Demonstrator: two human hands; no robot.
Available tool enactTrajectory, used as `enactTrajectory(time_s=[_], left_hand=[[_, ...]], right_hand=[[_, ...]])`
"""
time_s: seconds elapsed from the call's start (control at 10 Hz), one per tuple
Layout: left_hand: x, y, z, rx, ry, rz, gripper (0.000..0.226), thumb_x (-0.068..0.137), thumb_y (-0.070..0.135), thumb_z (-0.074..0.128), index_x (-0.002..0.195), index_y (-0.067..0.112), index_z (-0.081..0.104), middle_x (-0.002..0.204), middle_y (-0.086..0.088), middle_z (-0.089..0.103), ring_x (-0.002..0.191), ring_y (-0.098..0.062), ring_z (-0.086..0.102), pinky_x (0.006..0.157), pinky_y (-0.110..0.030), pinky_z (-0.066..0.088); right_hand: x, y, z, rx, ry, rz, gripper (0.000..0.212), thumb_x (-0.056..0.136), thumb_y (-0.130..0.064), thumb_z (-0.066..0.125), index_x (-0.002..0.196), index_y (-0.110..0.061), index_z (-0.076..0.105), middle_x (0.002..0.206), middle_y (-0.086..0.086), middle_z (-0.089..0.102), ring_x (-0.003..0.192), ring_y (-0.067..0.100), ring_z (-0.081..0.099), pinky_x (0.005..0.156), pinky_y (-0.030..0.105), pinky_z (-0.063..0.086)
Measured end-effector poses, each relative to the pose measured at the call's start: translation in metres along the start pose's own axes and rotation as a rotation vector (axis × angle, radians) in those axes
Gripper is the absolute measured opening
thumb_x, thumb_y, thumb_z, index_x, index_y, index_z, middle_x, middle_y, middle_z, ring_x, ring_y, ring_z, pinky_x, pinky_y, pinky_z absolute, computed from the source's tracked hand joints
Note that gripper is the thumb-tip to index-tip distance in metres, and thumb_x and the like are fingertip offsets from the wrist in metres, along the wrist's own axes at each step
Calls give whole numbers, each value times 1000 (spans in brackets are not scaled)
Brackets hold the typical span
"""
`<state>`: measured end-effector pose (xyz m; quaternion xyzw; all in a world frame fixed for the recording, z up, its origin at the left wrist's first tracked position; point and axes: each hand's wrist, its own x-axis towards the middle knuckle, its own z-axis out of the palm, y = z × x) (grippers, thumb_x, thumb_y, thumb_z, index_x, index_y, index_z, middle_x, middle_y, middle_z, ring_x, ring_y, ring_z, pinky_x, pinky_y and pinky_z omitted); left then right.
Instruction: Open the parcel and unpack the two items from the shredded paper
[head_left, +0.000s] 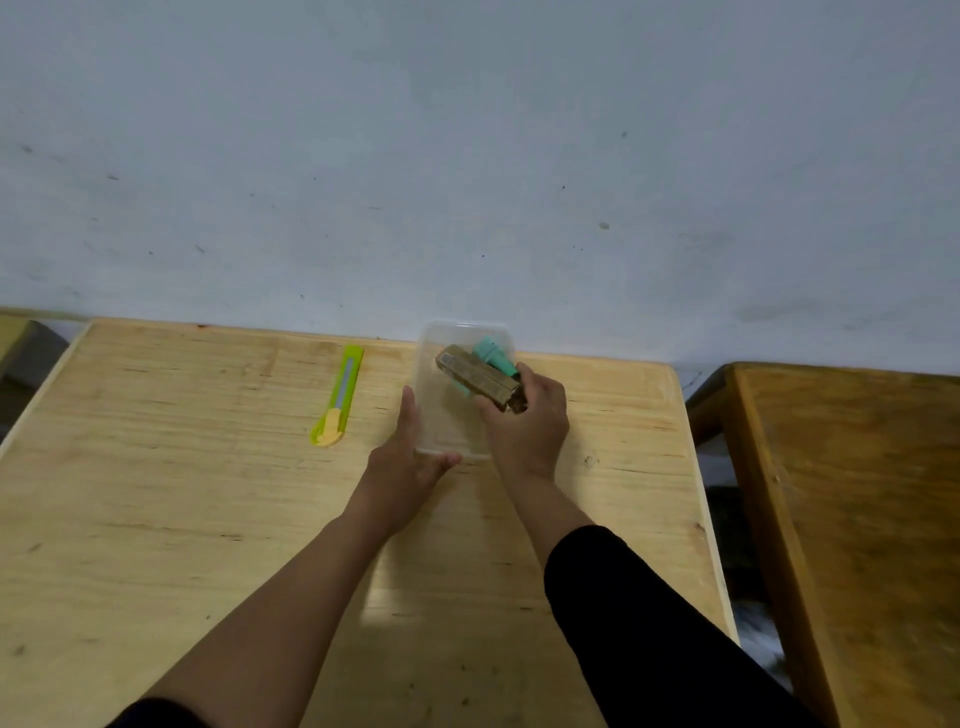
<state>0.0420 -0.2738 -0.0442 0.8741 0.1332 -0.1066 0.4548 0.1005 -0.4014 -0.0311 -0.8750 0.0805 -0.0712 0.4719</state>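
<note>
**Partly Hidden and Blurred**

The right hand (524, 415) covered the near end of the brown box (478, 378), whose printing was too blurred to read. The teal item (493, 354) lay mostly hidden behind that box. The darker table (852, 519) ran off the right edge.

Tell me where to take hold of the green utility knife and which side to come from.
Grip the utility knife across its long green body, about midway, probably coming from above with the left hand, which is nearer. It lies flat on the wooden table, slim and straight, with bare wood on both long sides, so fingers can pinch its edges. Avoid the far tip, where a blade would likely emerge.
</note>
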Motion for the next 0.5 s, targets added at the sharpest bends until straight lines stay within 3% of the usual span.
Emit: enactTrajectory(time_s=[0.2,0.3,0.4,0.5], left_hand=[[-2,4,-6,-12,-9,-9,98,83,36,63,145,21,-11,148,-15,34,133,-32,36,104,-34,32],[-8,9,-8,2,-21,-21,95,84,35,62,145,23,-11,147,-18,34,132,-35,38,105,-36,32],[-10,13,-19,-56,17,-103,87,87,36,57,146,24,-5,145,-20,38,128,-39,41,103,-40,34],[-37,5,-23,-12,61,-95,68,91,37,49,146,18,13,148,-13,35,134,-30,37,107,-35,30]], right_hand=[[1,0,12,-177,-163,-24,65,72,-39,73,127,-11,52,121,9,56,116,23,37,93,25,32],[-11,-3,-1,-165,-171,-29,55,80,-39,65,126,-12,54,120,9,58,115,23,40,92,26,33],[-23,-9,-17,-134,-96,-56,39,87,-27,55,121,-8,57,116,13,61,113,29,47,95,36,39],[-60,5,-32,-38,-48,-7,46,80,-38,44,111,-9,63,107,13,66,104,30,56,89,33,43]])
